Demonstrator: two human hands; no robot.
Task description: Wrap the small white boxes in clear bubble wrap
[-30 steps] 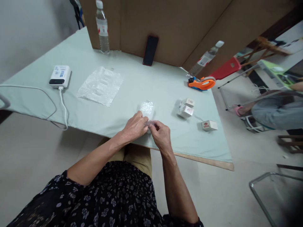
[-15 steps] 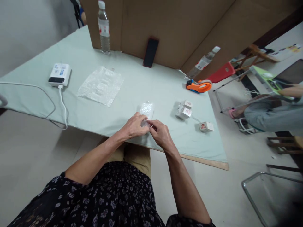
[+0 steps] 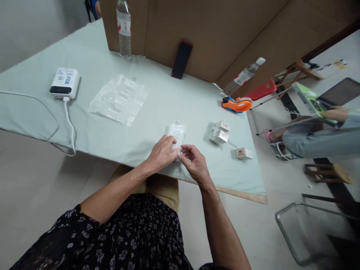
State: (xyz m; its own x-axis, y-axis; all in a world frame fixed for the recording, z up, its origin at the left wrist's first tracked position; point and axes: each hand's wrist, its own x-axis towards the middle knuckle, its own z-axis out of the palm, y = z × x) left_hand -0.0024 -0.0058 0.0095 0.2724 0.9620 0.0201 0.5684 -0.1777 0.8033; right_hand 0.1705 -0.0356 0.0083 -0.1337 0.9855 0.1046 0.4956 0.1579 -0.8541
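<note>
Near the front edge of the cloth-covered table (image 3: 157, 97) lies a small bubble wrap pouch (image 3: 177, 131), clear and whitish. My left hand (image 3: 163, 152) grips its near left part between thumb and fingers. On the pouch's near right side, my right hand (image 3: 194, 161) has its thumb and fingertips curled at the edge. Whether the right fingertips pinch a bit of film is too small to tell. My hands cover the pouch's near end, and its contents cannot be made out.
Flat bubble wrap (image 3: 119, 99) lies left, beside a white power bank (image 3: 65, 83) with a cable. Small white boxes (image 3: 220, 133) and an orange tape dispenser (image 3: 237, 105) are right. A phone (image 3: 182, 60) and bottles (image 3: 124, 33) stand by the cardboard (image 3: 210, 33). Another person (image 3: 303, 138) sits at right.
My right hand has shifted slightly right, away from my left hand, and its fingers have spread a little. The pouch shows more between them. The whole view has shifted slightly.
</note>
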